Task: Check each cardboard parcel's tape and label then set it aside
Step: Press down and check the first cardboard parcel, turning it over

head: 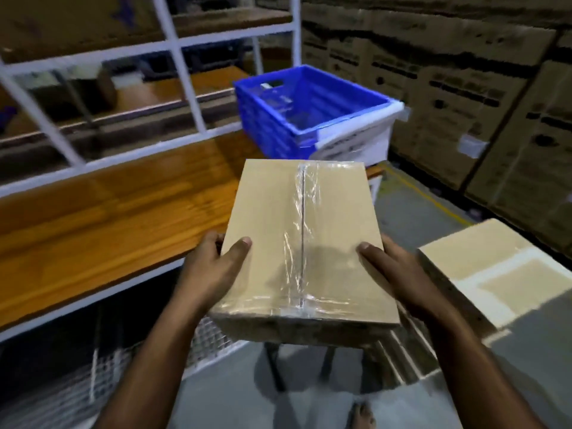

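Both hands gripping taped parcel [301, 243] edges

One head-worn camera looks forward and down, close above the parcel [301, 243].

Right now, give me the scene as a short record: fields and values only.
held item: cardboard parcel, top face up
left hand: grips parcel's left side, thumb on top
right hand: grips parcel's right side, thumb on top
tape: clear tape along centre seam, wrinkled
label: none visible on top face
nearby: second parcel at right; blue crate behind; wooden shelf at left
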